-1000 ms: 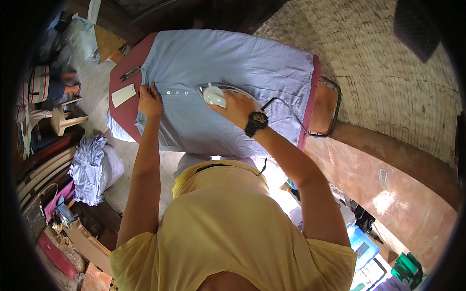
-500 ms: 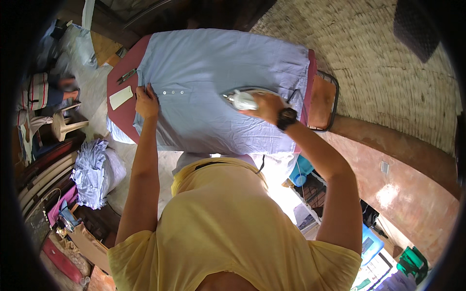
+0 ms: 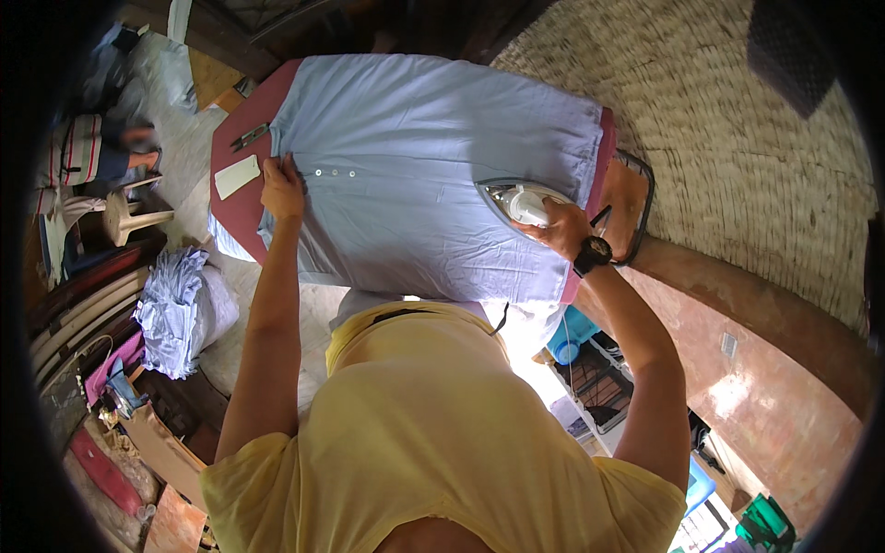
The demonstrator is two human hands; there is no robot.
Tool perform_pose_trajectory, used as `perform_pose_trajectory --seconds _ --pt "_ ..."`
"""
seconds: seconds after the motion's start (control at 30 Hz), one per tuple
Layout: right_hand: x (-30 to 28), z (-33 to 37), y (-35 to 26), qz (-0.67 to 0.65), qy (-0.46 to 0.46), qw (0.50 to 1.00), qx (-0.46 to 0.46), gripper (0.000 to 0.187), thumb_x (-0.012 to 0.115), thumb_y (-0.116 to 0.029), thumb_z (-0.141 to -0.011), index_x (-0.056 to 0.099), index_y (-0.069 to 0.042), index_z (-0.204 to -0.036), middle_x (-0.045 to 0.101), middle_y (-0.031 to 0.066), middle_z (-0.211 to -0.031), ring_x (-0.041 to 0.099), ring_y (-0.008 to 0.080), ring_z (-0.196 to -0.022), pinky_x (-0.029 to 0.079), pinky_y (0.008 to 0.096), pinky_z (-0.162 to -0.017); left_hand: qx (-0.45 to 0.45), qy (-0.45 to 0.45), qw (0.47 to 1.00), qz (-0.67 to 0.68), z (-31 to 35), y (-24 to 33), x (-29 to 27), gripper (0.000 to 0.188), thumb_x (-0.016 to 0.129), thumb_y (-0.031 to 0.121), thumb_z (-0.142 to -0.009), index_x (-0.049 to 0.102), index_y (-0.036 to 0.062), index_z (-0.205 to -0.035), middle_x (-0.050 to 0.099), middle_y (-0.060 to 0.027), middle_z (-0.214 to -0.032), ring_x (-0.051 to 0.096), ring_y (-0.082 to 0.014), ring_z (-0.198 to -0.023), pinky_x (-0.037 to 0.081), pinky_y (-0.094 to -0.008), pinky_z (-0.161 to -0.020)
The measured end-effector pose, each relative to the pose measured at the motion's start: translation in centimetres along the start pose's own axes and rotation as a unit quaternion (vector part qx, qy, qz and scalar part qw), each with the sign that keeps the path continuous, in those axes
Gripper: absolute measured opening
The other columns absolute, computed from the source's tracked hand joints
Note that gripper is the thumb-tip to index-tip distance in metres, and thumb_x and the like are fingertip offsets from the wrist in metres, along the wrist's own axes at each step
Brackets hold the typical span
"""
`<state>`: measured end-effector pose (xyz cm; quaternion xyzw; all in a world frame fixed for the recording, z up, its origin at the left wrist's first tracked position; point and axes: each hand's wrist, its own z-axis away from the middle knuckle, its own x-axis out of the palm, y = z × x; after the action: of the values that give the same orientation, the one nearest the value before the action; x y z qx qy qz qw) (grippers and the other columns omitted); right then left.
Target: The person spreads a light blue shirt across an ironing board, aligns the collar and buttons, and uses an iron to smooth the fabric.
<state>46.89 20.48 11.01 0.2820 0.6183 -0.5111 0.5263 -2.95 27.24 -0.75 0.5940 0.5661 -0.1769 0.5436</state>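
A light blue shirt (image 3: 396, 138) with a short row of white buttons lies spread over a maroon ironing board (image 3: 241, 210). My left hand (image 3: 283, 189) is closed on the shirt's edge at the neck end, left of the buttons. My right hand (image 3: 564, 230), with a black watch at the wrist, grips the handle of an iron (image 3: 525, 205). The iron rests flat on the cloth near the shirt's right end, its tip toward the left. On the bare maroon end beside my left hand lie a cream card (image 3: 238, 177) and small thread snips (image 3: 249, 136).
A black metal frame (image 3: 651, 203) sticks out past the board's right end. At left are a tied bundle of blue cloth (image 3: 171, 313), a beige stool (image 3: 124, 217) and another person's legs (image 3: 138, 160). A blue container (image 3: 573, 334) stands below the board at right.
The iron in my right hand has slid right along the shirt toward its far end. My left hand keeps hold of the neck edge. The view has shifted slightly.
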Motion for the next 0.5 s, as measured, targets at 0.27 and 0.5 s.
perform_pose_trajectory --seconds 0.27,0.5 --pt "0.8 -3.6 -2.6 -0.024 0.084 0.993 -0.084 0.051 0.079 -0.051 -0.072 0.068 -0.004 -0.088 0.069 0.0150 -0.072 0.069 0.0312 -0.064 0.057 0.0408 -0.057 0.006 0.004 0.999 -0.038 0.0 -0.8 0.2 0.026 0.056 0.037 -0.096 0.048 0.0121 -0.096 0.066 -0.0094 -0.093 0.064 -0.0395 -0.074 0.049 -0.0516 -0.058" --pt "2.8 -8.4 -6.9 -0.029 0.098 0.979 -0.176 0.058 0.074 -0.057 -0.075 0.068 -0.002 -0.090 0.068 0.0149 -0.067 0.068 0.0299 -0.060 0.056 0.0401 -0.054 -0.019 0.016 1.000 -0.001 -0.3 -0.5 0.0 0.031 0.060 0.039 -0.093 0.046 0.0109 -0.093 0.065 -0.0097 -0.085 0.064 -0.0386 -0.072 0.049 -0.0502 -0.057"
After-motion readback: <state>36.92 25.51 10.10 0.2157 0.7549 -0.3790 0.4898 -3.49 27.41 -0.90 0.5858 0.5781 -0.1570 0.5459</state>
